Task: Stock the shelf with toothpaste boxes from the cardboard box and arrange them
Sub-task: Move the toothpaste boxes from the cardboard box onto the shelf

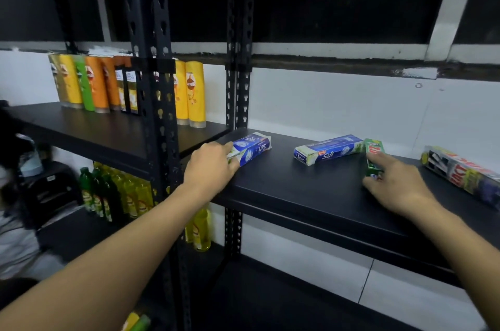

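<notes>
Left hand (209,168) grips blue-white Safi box (251,148) | right hand (397,185) pinches green box (374,147)

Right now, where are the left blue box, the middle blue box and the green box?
left blue box (253,148): head view, printed top face.
middle blue box (328,150): head view, long front face.
green box (374,148): head view, top face, far end.

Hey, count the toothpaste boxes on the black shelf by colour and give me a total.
Blue: 2, the left blue box and the middle blue box
Green box: 1
Black-and-red box: 1
Total: 4
</notes>
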A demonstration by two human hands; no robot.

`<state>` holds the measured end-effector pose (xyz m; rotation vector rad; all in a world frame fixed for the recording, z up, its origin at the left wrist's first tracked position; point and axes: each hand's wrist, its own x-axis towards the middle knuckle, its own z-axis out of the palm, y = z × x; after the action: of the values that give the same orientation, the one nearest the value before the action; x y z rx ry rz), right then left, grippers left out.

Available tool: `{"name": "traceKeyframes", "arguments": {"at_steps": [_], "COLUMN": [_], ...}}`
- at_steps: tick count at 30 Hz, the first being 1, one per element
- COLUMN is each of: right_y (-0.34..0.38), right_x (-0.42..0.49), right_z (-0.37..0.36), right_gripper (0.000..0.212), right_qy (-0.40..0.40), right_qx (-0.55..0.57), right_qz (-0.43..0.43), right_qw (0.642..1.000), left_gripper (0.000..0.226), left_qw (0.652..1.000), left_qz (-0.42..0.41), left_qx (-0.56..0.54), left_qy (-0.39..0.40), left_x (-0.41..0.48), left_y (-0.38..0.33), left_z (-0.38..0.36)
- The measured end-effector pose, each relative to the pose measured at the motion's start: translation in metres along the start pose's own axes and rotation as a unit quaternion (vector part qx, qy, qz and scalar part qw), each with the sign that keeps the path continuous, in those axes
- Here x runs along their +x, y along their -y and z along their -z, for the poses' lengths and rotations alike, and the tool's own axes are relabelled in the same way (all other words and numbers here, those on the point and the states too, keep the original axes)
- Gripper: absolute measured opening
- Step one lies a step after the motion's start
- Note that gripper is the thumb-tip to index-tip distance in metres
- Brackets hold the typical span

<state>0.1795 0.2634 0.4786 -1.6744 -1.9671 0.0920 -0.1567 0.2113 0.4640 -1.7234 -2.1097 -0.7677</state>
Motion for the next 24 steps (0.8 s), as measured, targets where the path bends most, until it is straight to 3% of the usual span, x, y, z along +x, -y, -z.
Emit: {"name": "traceKeyframes", "arguments": {"at_steps": [10, 16, 24], "right_y": [-0.019, -0.01, 0.012], "right_x": [0.01, -0.001, -0.05], "right_z": [-0.019, -0.011, 0.002], "right_gripper": [0.059, 0.052, 0.052], "right_qy": [-0.065, -0.078, -0.099], "right_qx": [-0.023, -0.043, -0.046], "right_qz": [0.028, 0.005, 0.088], "right_qw": [0.997, 0.996, 0.99], "left_gripper": [0.047, 0.071, 0.06], "left_qw": [0.998, 0.997, 0.99], "left_qz": [0.023, 0.049, -0.12], "left_qx": [-0.061, -0.06, -0.03], "left_qy": [0.023, 0.021, -0.062], "left_x": [0.04, 0.028, -0.029], "left_y": [0.004, 0.002, -0.042], "left_z": [-0.031, -0.025, 0.011]}}
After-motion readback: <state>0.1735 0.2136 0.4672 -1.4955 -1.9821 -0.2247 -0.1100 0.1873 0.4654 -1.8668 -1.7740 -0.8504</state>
